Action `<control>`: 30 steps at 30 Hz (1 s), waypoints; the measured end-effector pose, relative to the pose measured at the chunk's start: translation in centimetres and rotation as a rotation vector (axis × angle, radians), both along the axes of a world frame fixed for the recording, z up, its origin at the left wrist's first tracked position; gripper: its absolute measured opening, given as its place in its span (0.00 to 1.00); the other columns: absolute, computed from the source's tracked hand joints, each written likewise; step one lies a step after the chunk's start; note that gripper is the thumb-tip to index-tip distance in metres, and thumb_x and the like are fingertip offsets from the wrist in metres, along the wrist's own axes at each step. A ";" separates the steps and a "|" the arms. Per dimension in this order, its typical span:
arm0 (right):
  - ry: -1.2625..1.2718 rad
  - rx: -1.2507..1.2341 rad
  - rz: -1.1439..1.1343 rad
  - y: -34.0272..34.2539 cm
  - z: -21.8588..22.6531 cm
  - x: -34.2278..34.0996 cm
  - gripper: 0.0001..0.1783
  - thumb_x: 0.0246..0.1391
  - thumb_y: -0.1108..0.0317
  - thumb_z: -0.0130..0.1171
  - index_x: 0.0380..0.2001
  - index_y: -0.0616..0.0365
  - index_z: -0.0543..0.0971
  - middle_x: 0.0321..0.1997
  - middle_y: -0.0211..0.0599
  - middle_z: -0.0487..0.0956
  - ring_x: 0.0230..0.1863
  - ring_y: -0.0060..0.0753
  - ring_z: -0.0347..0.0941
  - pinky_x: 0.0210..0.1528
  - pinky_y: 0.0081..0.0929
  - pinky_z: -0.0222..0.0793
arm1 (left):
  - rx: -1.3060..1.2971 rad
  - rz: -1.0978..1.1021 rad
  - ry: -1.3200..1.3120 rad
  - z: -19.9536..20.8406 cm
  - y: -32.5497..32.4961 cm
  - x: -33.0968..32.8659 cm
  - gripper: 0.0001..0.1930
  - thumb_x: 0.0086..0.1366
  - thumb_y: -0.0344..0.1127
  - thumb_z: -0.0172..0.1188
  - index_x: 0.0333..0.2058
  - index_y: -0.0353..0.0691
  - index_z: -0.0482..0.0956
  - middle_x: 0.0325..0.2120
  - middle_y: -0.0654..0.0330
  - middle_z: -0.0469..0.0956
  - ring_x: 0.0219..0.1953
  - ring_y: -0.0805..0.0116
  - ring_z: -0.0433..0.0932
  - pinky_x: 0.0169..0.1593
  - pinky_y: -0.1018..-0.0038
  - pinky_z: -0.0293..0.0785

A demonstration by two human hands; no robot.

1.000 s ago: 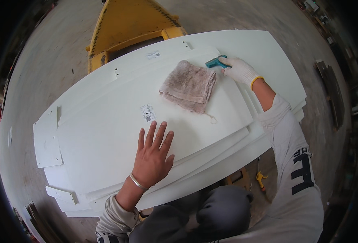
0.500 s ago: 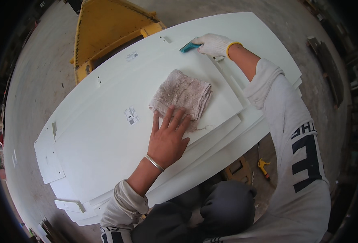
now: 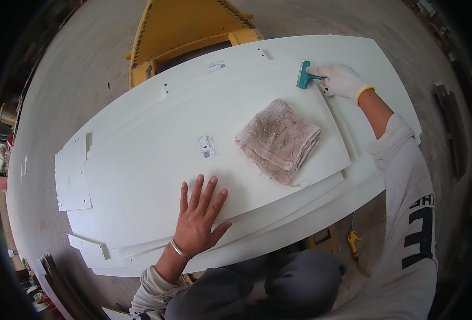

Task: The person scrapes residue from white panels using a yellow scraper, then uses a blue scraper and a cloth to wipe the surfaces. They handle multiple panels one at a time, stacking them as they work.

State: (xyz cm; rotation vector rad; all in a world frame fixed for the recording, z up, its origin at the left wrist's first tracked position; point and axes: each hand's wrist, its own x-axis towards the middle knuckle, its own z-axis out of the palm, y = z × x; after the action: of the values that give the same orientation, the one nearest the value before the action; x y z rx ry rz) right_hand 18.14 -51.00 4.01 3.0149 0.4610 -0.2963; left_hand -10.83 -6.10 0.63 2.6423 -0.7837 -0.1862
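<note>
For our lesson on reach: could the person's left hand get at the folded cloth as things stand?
Probably yes: the left hand looks empty, fingers spread, and only bare white panel shows between it and the folded cloth.

1 teal, T-shaped scraper [image 3: 303, 76] is at the far right corner of 1 smooth white panel [image 3: 145, 181] (topmost, lying flat), broad head leftward, handle pointing right.

On stacked flat white boards [image 3: 140, 176], a folded pinkish-grey cloth [image 3: 278, 140] was laid right of a rectangular white label [image 3: 207, 146]; a teal T-shaped scraper [image 3: 304, 75] was held behind the cloth, a yellow metal frame [image 3: 188, 29] placed behind the boards.
</note>
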 end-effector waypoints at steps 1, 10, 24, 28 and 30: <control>0.009 -0.016 0.005 0.6 0.0 0.2 0.30 0.65 0.71 0.54 0.68 0.32 0.76 0.55 0.44 0.83 0.52 0.49 0.79 0.57 0.42 0.75 | 0.044 0.060 0.027 -0.2 1.7 -1.3 0.47 0.54 0.44 0.78 0.72 0.46 0.66 0.78 0.46 0.53 0.80 0.36 0.43 0.77 0.34 0.35; 0.131 0.118 -0.076 5.3 0.6 0.3 0.29 0.68 0.75 0.49 0.67 0.34 0.77 0.54 0.43 0.82 0.49 0.48 0.79 0.56 0.39 0.76 | 0.098 0.382 -0.074 -1.6 8.7 -6.3 0.46 0.46 0.41 0.81 0.68 0.58 0.75 0.77 0.49 0.55 0.80 0.39 0.47 0.78 0.36 0.36; 0.037 0.191 0.092 5.4 -0.3 -1.0 0.30 0.65 0.77 0.53 0.67 0.40 0.77 0.60 0.45 0.82 0.54 0.49 0.79 0.60 0.37 0.74 | 0.058 0.383 -0.132 -1.8 8.0 -5.9 0.44 0.45 0.36 0.81 0.65 0.56 0.78 0.77 0.49 0.58 0.79 0.40 0.50 0.78 0.37 0.37; 0.079 0.050 -0.001 6.9 1.0 -2.6 0.30 0.63 0.78 0.53 0.66 0.42 0.79 0.62 0.45 0.81 0.56 0.51 0.79 0.61 0.37 0.73 | 0.072 0.391 -0.120 -1.8 8.3 -6.1 0.44 0.44 0.36 0.81 0.65 0.55 0.78 0.76 0.49 0.58 0.79 0.40 0.50 0.78 0.37 0.38; 0.094 0.263 -0.111 3.6 0.5 -2.2 0.30 0.63 0.77 0.53 0.66 0.41 0.79 0.62 0.45 0.81 0.56 0.52 0.79 0.61 0.38 0.73 | 0.074 0.393 -0.116 -1.7 8.3 -6.0 0.44 0.44 0.36 0.81 0.65 0.55 0.78 0.76 0.49 0.58 0.79 0.40 0.49 0.78 0.37 0.38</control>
State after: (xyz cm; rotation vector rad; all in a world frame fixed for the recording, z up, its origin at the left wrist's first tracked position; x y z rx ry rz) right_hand 15.96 -47.39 4.51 3.3019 0.3657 -0.4171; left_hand -16.85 2.17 -1.09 2.8324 -0.2808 0.0457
